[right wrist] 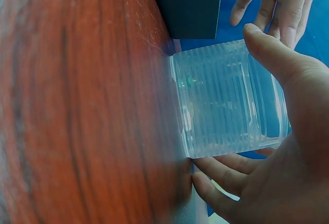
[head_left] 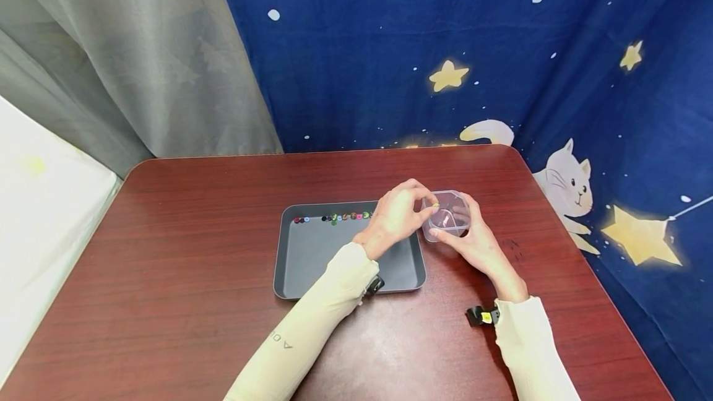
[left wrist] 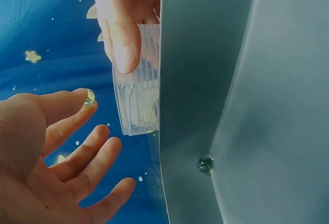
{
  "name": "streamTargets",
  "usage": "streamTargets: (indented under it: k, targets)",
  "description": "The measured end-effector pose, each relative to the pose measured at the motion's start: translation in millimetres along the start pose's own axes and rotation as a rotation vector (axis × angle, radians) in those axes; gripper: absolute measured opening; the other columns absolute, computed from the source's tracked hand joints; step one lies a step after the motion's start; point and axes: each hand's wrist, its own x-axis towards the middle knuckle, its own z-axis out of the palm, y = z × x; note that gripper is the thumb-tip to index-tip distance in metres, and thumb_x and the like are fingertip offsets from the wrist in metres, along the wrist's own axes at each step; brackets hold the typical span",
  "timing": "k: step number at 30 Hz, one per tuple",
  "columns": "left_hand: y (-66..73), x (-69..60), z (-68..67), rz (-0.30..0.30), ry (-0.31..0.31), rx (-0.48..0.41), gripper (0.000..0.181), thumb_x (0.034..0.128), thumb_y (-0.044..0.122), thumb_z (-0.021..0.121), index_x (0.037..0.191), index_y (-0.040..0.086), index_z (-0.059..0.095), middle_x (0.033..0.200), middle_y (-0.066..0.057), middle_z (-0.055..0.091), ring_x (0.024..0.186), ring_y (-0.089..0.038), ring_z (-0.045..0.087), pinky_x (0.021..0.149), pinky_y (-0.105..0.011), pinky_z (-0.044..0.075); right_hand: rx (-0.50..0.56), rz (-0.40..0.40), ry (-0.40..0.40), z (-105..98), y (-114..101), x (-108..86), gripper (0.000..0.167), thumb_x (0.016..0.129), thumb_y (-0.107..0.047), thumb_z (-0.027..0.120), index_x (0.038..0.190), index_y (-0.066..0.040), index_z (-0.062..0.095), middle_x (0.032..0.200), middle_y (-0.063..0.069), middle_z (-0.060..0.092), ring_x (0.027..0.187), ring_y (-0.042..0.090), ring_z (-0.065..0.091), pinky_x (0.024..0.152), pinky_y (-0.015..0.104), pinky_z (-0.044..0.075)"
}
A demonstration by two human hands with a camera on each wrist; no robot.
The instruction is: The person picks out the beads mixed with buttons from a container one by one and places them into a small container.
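Note:
My left hand (head_left: pixel 397 214) pinches a small clear glass marble with a yellowish-green streak (left wrist: pixel 89 97) between thumb and index finger, above the open top of a clear plastic container (head_left: pixel 429 233). The other left fingers are spread and loosely bent. My right hand (head_left: pixel 480 245) grips that container around its side, thumb on the near side and fingers on the far side. It stands on the table just right of a grey tray (head_left: pixel 312 262). Through its ribbed wall, the right wrist view shows a small green spot (right wrist: pixel 190 80), too blurred to identify.
Several colourful marbles (head_left: pixel 345 216) lie in a row along the tray's far side, partly hidden by my left hand. One dark green marble (left wrist: pixel 205 164) sits against the tray wall. The reddish-brown table (head_left: pixel 184 252) ends at a blue star-patterned curtain (head_left: pixel 362 48).

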Motion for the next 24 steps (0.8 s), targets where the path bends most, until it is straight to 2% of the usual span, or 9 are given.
streamTargets:
  k: [10,16,24]
  targets:
    - [3.8,1.5,5.2,-0.008,-0.009,-0.001,0.013,0.0964,0.032,0.075,0.108,0.027,0.079,0.114,0.009,0.069,0.086,-0.007,0.059,0.073,-0.022,0.048,0.006,0.015,0.0,-0.3,-1.0,-0.7,0.104,0.09,-0.041,0.082,0.165,-0.022,0.012,0.158,0.02,0.041,0.144,0.038,0.045,0.118,0.061,0.04]
    - [1.7,-0.1,7.9,-0.01,-0.003,0.038,0.014,0.0958,0.034,0.076,0.108,0.028,0.079,0.121,0.009,0.065,0.101,-0.009,0.057,0.081,-0.024,0.051,0.005,0.026,-0.008,1.6,0.2,-0.6,0.106,0.09,-0.043,0.082,0.165,-0.022,0.011,0.158,0.019,0.04,0.139,0.039,0.048,0.116,0.061,0.042]
    - [0.6,0.3,7.1,-0.004,-0.005,0.049,0.014,0.0958,0.034,0.076,0.108,0.028,0.079,0.126,0.008,0.063,0.11,-0.012,0.056,0.085,-0.027,0.053,-0.002,0.02,-0.003,0.6,0.9,1.1,0.105,0.09,-0.042,0.082,0.165,-0.023,0.011,0.158,0.02,0.041,0.145,0.039,0.044,0.118,0.061,0.04]
